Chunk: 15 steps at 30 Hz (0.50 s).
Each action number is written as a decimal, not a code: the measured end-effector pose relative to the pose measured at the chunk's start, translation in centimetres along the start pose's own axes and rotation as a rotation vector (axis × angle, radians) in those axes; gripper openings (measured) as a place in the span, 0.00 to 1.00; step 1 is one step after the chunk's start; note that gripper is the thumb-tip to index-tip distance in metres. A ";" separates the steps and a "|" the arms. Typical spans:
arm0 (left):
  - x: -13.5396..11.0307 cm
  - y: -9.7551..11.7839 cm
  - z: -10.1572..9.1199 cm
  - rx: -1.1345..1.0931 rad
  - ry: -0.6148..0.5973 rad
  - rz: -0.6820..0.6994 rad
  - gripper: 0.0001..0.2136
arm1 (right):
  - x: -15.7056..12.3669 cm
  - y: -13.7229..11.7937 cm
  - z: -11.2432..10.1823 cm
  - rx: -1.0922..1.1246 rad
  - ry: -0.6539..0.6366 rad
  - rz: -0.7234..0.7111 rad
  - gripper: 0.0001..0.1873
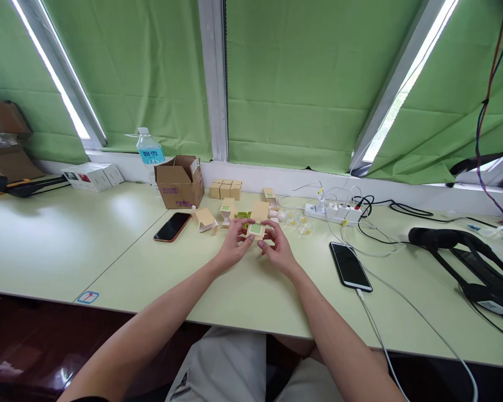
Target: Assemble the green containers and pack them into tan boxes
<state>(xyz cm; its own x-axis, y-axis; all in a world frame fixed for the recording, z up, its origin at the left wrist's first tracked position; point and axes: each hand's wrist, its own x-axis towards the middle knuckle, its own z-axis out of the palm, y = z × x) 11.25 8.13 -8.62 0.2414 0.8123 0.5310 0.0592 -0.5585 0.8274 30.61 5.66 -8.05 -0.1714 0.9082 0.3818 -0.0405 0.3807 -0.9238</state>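
Note:
Both my hands meet over the pale green table (243, 290) and hold a small tan carton with a green top (256, 229). My left hand (233, 241) grips its left side with curled fingers. Its right side is pinched by my right hand (278, 245). Around them lie more small tan cartons: one on its side (205, 220), one upright (227, 211) and an open one (260, 211). A row of tan cubes (225, 190) stands near the window sill. Small clear packets with yellow bits (297, 220) lie just right of the hands.
An open cardboard box (179, 183) and a water bottle (150, 152) stand at back left. A phone (172, 226) lies left of the hands, another phone (350, 266) on a cable to the right. A white power strip (333, 212), cables and a black headset (465, 251) fill the right side.

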 end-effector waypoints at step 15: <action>0.3 -0.8 0.1 -0.026 0.060 0.093 0.19 | 0.2 0.8 -0.1 0.016 0.023 -0.046 0.27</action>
<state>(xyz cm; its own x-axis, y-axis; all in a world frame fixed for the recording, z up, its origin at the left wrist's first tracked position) 11.41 8.85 -9.13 0.1862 0.7661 0.6152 0.0135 -0.6280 0.7781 30.63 6.18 -8.66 -0.1468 0.8937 0.4240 -0.0638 0.4192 -0.9057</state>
